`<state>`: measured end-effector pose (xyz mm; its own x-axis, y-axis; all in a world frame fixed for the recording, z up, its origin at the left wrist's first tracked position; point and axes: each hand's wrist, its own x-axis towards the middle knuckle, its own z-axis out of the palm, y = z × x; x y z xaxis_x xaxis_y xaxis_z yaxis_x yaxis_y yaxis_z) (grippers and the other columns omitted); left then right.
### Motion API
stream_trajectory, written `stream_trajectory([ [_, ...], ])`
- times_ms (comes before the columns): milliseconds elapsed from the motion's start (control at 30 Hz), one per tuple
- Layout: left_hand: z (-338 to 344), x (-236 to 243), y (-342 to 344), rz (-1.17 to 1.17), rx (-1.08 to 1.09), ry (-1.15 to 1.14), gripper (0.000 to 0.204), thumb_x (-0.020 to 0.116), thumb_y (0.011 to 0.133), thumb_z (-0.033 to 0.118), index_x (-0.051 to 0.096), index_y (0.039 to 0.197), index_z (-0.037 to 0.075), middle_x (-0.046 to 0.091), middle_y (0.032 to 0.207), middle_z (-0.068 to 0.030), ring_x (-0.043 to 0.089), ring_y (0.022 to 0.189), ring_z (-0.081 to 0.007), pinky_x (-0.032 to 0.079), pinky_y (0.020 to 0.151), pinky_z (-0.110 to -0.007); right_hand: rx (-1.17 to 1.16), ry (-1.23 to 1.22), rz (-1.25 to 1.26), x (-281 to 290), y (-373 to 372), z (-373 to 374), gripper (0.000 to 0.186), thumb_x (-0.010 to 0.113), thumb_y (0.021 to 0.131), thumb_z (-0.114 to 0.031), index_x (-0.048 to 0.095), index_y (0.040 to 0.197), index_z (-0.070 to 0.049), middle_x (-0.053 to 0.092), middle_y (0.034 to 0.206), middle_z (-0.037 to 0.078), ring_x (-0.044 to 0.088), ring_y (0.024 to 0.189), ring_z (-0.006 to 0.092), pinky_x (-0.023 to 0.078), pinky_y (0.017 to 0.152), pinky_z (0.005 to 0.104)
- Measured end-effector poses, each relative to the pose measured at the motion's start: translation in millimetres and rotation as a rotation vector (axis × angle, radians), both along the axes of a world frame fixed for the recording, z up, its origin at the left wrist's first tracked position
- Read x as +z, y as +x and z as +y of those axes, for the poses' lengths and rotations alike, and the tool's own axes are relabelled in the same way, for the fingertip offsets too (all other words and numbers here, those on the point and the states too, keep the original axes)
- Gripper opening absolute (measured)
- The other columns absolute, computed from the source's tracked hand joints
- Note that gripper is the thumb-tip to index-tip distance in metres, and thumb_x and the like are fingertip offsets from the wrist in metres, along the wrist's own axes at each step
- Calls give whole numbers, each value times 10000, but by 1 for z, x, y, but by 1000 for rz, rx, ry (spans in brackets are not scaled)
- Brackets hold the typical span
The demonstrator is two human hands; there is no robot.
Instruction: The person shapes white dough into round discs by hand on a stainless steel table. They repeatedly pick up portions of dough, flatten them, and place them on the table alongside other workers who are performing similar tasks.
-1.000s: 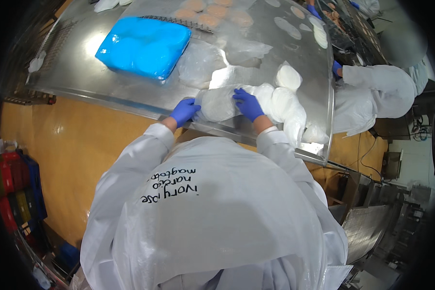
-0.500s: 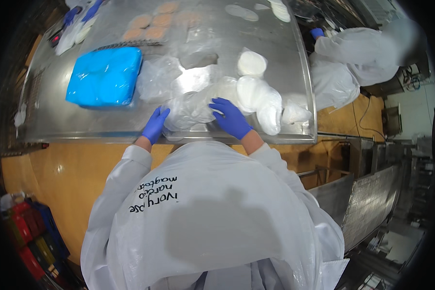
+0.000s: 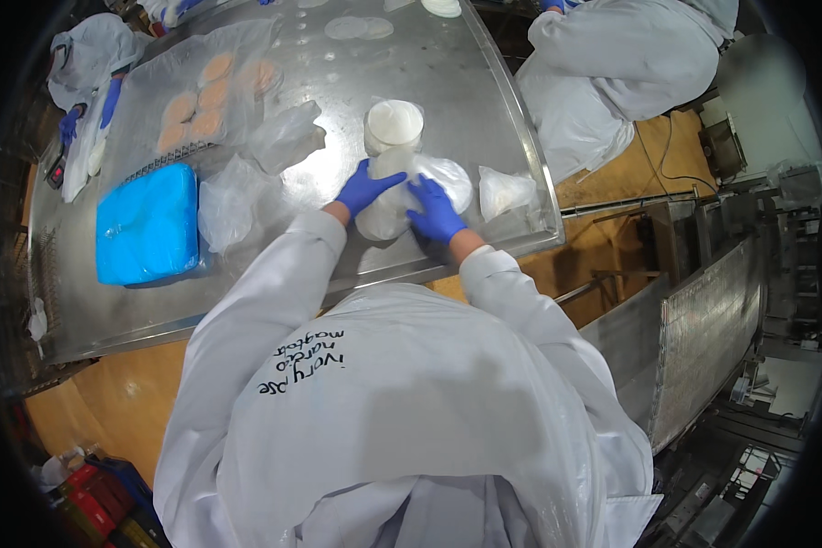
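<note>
My gloved left hand (image 3: 366, 190) rests with spread fingers on translucent round sheets (image 3: 383, 221). My gloved right hand (image 3: 435, 209) touches their right side, fingers apart and slightly bent. Just right of them lies a bunched white stack of thin rounds (image 3: 449, 178), partly under my fingers. A wrapped stack of white discs (image 3: 394, 122) sits above my hands, and a small white bundle (image 3: 505, 192) lies to the right. Crumpled clear film (image 3: 227, 204) is to my left.
The steel table (image 3: 447, 64) holds a blue wrapped block (image 3: 146, 224), pink-orange patties (image 3: 205, 121) on film and loose white discs (image 3: 356, 27). Co-workers in white stand at the left (image 3: 87, 64) and right (image 3: 630, 55). Metal racks (image 3: 703, 338) stand at lower right.
My hands have come closer together over the translucent rounds, the left one moving right. The bunched white stack looks more compact. The view has shifted, bringing a left-side co-worker into sight.
</note>
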<state>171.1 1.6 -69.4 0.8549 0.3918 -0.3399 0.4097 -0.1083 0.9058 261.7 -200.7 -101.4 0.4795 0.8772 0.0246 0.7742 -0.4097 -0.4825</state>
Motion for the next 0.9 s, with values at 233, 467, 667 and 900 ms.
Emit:
stream_trajectory([
  [233, 4, -44, -28, -134, 61, 115, 760, 779, 713, 301, 422, 1355, 107, 553, 1259, -159, 564, 1138, -279, 463, 955, -385, -275, 194, 184, 28, -6, -1, 832, 755, 745, -332, 338, 1428, -107, 415, 1390, 193, 358, 1306, 374, 293, 1109, 432],
  [467, -35, -21, -79, -217, -90, -109, 756, 744, 744, 180, 375, 1393, 58, 493, 1332, -110, 459, 1235, -220, 366, 1052, -358, -124, 140, 676, 25, -38, -11, 1027, 825, 681, -313, 221, 1474, -65, 377, 1417, 211, 392, 1309, 338, 346, 1084, 410],
  [667, -49, 12, -114, -130, 36, -466, 741, 701, 790, 113, 333, 1429, 42, 478, 1352, -102, 442, 1256, -211, 351, 1070, -344, -164, 158, 752, 27, -48, -11, 915, 803, 719, -251, 283, 1441, -36, 456, 1359, 186, 469, 1246, 300, 399, 1034, 396],
  [900, -19, 65, -76, -475, 291, -368, 628, 672, 850, 180, 370, 1388, 57, 493, 1315, -89, 498, 1193, -203, 414, 1009, -333, -279, 491, 1265, 97, -29, 70, 536, 732, 793, -137, 495, 1256, -8, 598, 1148, 117, 600, 1008, 210, 507, 859, 334],
])
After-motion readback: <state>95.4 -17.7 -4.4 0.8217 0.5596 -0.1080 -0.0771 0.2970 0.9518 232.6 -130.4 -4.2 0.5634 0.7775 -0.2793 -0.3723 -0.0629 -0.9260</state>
